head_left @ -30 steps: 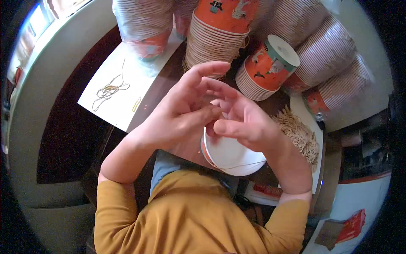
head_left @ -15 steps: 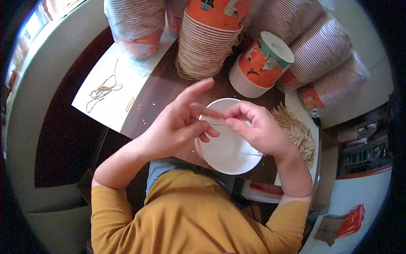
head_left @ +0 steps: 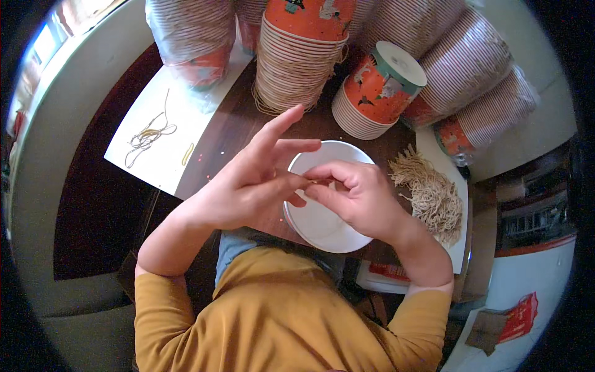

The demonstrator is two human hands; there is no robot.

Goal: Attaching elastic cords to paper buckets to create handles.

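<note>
Over the open mouth of a white-lined paper bucket point(head_left: 334, 229), my two hands meet at the fingertips. My right hand point(head_left: 356, 192) pinches a thin pale cord point(head_left: 315, 181) between thumb and forefinger; only a bit of it shows. My left hand point(head_left: 257, 177) has its thumb and a finger closed at the same spot, with the forefinger stretched up and away. The bucket stands upright near the table's front edge, its inside white and its outer wall orange where it shows.
Right of the bucket lies a heap of beige cords point(head_left: 434, 198). Behind stand a tall stack of orange buckets point(head_left: 294, 71) with cords hanging round it, a shorter upside-down stack point(head_left: 375, 96) and several plastic-wrapped stacks point(head_left: 468, 62). Loose strings point(head_left: 149, 136) lie on a white sheet at left.
My right hand has moved left to my left hand's fingertips. My left thumb and finger have come together there, and the cord that stretched over the bucket is now mostly hidden.
</note>
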